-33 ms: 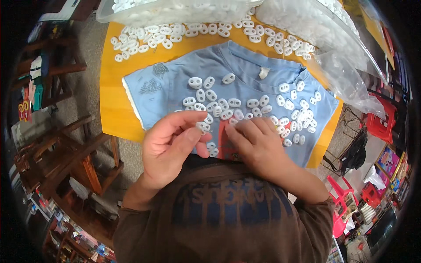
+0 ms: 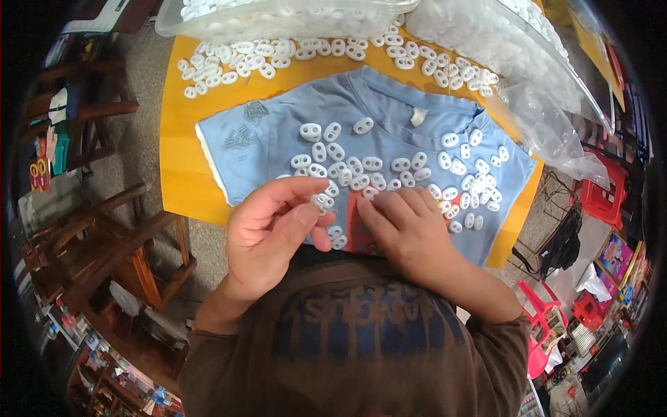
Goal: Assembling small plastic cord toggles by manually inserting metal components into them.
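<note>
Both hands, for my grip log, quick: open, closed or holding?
Left hand: loosely curled; whether it holds anything cannot be told.
Right hand: curled beside a white piece; grip cannot be told.

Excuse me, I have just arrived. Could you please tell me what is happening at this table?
A person is handling small white two-holed pieces spread over a blue shirt on a yellow tabletop. The right hand is bent over one piece; the left hand is half curled beside others, whether gripping one is unclear. More pieces lie toward the far edge, near a clear plastic tub.
</note>
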Available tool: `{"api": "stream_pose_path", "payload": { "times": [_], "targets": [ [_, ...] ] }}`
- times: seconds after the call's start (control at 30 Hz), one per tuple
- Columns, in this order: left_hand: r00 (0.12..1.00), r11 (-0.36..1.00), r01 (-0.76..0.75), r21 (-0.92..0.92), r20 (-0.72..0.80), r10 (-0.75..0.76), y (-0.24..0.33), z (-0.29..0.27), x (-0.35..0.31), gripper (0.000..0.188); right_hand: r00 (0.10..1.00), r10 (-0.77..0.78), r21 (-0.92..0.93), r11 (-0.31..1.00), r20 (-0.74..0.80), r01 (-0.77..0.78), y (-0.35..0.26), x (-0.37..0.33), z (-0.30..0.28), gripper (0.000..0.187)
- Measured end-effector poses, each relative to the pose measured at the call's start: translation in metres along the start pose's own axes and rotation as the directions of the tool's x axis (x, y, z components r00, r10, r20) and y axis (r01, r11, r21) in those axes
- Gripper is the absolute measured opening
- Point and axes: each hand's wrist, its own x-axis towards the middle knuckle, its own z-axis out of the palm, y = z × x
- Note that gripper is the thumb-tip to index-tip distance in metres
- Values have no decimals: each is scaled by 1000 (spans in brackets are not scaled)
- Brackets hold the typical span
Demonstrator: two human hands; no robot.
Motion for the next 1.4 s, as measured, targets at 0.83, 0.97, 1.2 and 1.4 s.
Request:
{"api": "stream_pose_path", "payload": {
  "times": [0.83, 0.97, 1.2, 1.4],
  "targets": [
    [972, 982, -183, -46, 142, 188, 12, 57, 5, 19, 875, 457, 920, -391, 158, 38, -12, -4, -47, 19],
    [954, 960, -277, 43, 136, 269, 8, 58, 8, 21, 879, 453, 943, -333, 145, 16, -11, -7, -48, 20],
    [957, 956, -273, 105, 127, 259, 6, 59, 11, 20, 866, 492, 978, -209, 91, 16, -14, -5, -50, 22],
    [954, 946, -294, 136, 97, 283, 6, 61, 12, 19, 877, 479, 999, -26, -29, 47, -13, -5, -47, 21]
  ]
}}
